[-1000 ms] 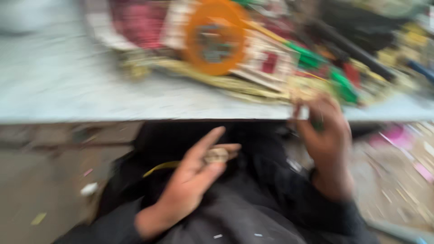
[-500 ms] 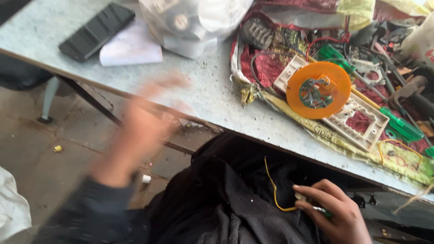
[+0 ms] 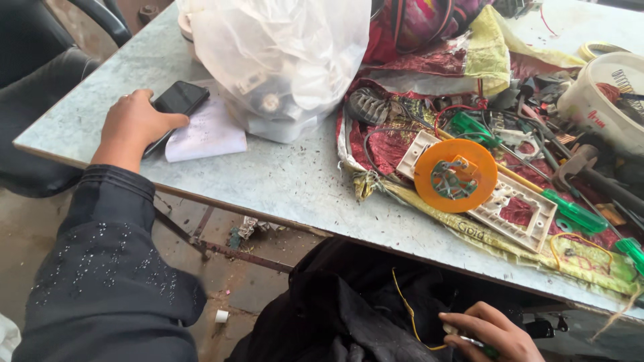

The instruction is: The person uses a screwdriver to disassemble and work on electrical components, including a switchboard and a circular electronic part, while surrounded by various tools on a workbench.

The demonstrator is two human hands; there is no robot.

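My left hand (image 3: pixel 134 124) rests on the grey table (image 3: pixel 282 181) at the left, its fingers laid over a black phone (image 3: pixel 176 100) that lies partly on a white paper (image 3: pixel 204 134). My right hand (image 3: pixel 490 332) is down in my lap below the table edge, closed on a small tool with a green handle and touching a thin yellow wire (image 3: pixel 406 312) that curls over my dark clothing. An orange round plastic disc (image 3: pixel 456 175) sits on a white plastic switch frame (image 3: pixel 516 211) at the table's right.
A big clear plastic bag (image 3: pixel 282 60) of parts stands behind the paper. Red cloth (image 3: pixel 416 27), green-handled screwdrivers (image 3: pixel 577 213), pliers and wires crowd the right side, with a white tub (image 3: pixel 604 100) at far right. A black chair (image 3: pixel 33 60) is at left.
My left hand rose from my lap, swung left and settled on the phone. My right hand dropped from the table edge into my lap. The view shifted left.
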